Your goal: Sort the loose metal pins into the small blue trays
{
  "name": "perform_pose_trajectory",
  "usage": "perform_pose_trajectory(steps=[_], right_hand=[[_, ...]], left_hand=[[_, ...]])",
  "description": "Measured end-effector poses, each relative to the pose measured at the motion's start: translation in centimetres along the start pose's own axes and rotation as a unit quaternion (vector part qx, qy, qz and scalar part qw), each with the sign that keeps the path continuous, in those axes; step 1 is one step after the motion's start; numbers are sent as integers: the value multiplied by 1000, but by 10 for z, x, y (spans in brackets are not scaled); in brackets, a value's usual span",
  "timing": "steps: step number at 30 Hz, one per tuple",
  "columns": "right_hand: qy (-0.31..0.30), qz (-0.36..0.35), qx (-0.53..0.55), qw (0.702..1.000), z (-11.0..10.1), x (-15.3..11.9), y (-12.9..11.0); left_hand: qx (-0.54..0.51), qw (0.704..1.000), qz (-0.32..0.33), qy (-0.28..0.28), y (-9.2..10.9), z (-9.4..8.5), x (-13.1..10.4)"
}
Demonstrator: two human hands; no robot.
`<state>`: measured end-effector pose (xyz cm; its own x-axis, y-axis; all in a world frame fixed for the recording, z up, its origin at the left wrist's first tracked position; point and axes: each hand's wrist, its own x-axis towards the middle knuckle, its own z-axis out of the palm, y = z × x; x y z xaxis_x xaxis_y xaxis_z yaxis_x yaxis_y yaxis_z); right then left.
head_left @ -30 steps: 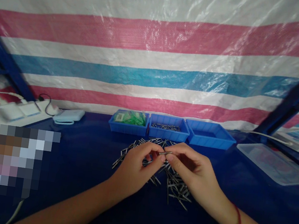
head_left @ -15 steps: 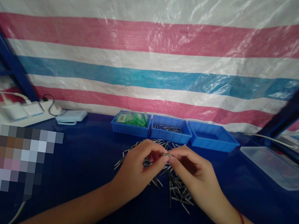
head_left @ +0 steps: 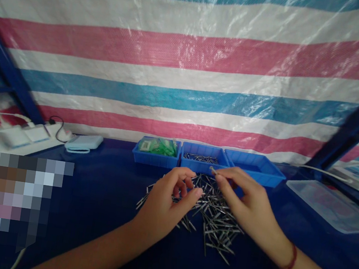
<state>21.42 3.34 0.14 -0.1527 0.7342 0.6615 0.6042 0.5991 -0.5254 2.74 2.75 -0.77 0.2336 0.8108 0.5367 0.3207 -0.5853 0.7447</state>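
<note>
My right hand pinches a small metal rivet between thumb and forefinger, its tip poking out to the left just in front of the blue bins. My left hand hovers over the pile's left side, thumb and fingers curved but apart, holding nothing. Below and between both hands lies a loose pile of thin metal rivets on the dark blue table. Part of that pile is hidden behind my hands. More small metal pieces lie in the middle blue bin.
The left blue bin holds green plastic packets; the right blue bin stands beside the middle one. A translucent lid lies at right. At left are a light blue case and a white power strip with cables.
My hands have come apart. The right one has moved up and slightly right with the rivet, towards the bins; my left fingers have parted and let go.
</note>
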Motion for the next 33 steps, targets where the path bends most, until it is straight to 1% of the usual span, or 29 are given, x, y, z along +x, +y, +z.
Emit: perform_pose_trajectory(steps=[2,3,6,8,10,13,16,18,21,25,28,33], right_hand=[[52,-6,-106,993,-4,12,16],[56,-15,-154,986,-5,17,24],[24,-38,-270,962,-4,25,42],[10,-44,-295,954,-3,23,45],[7,-48,-285,957,-3,18,43],[4,-55,-252,966,-6,11,37],[-5,-58,-218,974,-6,6,35],[-10,-53,-193,980,-5,5,35],[-21,-45,-170,984,-2,2,35],[-41,-49,-146,987,0,0,30],[-55,-46,-141,987,1,-2,25],[-73,-41,-134,987,3,-4,22]], left_hand=[[15,1000,-5,-7,-3,0,2],[24,1000,-4,-10,-5,0,3],[56,998,1,-19,-12,-1,5],[95,995,8,-31,-17,-2,8],[149,987,31,-55,-22,-4,13],[229,965,68,-106,-25,-8,27],[279,943,65,-170,-20,-6,47],[340,918,46,-197,-16,-1,59],[379,903,10,-203,-16,13,67],[393,894,-34,-212,-22,28,64],[394,893,-57,-210,-24,33,59],[373,904,-60,-202,-21,34,56]])
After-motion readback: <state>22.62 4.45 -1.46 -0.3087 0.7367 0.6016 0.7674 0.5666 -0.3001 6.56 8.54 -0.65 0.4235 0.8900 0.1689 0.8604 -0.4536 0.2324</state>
